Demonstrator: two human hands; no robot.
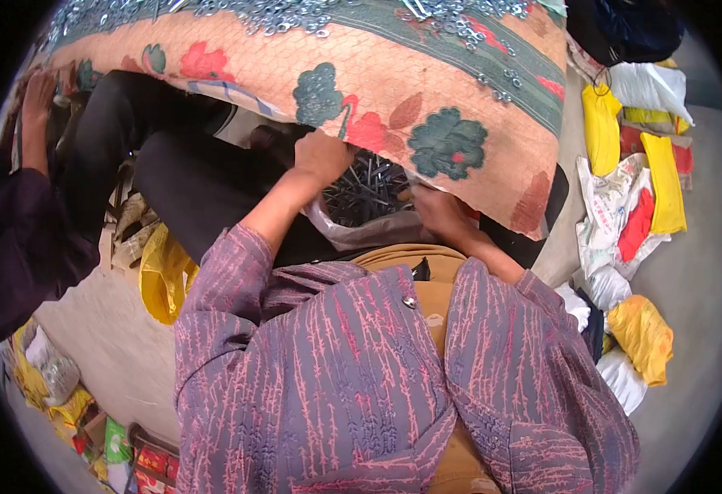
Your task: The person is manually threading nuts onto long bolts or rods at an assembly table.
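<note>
A pale sack sits open at my lap, under the edge of a flowered cloth. Inside it lie many long thin metal pieces, which look like bolts or pins. My left hand is closed at the sack's far left rim, right against the cloth's edge; its fingertips are hidden. On the other side my right hand grips the right rim, its fingers partly covered and slightly blurred.
Small ring-like metal parts are heaped on the cloth-covered surface. Another person's hand is at the far left edge. Yellow bags and white sacks lie on the right floor; a yellow bag stands at left.
</note>
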